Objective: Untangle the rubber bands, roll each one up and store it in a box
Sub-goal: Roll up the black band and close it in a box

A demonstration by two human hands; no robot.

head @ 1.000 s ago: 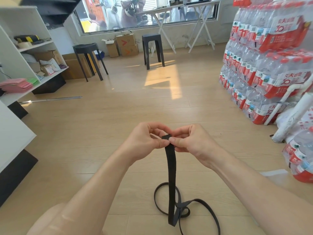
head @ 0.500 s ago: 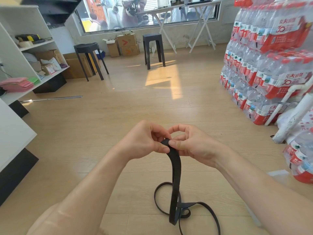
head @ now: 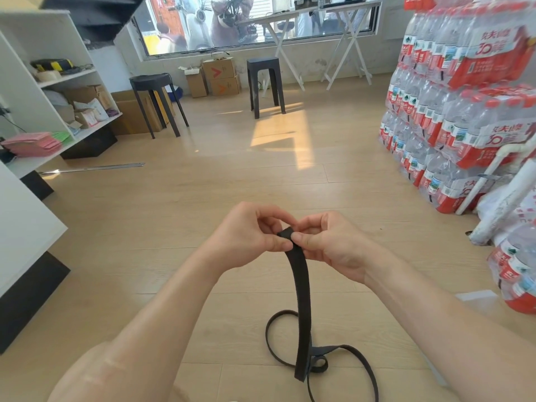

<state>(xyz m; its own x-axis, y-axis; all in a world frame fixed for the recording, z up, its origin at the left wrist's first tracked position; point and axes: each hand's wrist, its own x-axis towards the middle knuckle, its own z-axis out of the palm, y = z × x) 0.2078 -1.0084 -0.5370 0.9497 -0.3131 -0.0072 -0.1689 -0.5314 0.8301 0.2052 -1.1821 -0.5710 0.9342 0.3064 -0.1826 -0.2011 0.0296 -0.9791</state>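
Note:
A long flat black rubber band (head: 301,288) hangs from my two hands down to the wooden floor, where its lower part lies in loose loops and a small twist (head: 317,362). My left hand (head: 249,235) and my right hand (head: 330,242) meet at the band's top end, each pinching it between thumb and fingers. The top end is folded over between my fingertips. No storage box is in view.
Stacked packs of water bottles (head: 452,111) fill the right side, with white pipes (head: 501,198) leaning on them. White shelves (head: 58,111) stand at the left. Two black stools (head: 156,103) and cardboard boxes (head: 220,76) sit by the far window. A metal ruler (head: 95,168) lies on the floor.
My fingers have worked the band's top end, folding it over a little more. The hanging strap swayed slightly to the right. The loops on the floor stayed put.

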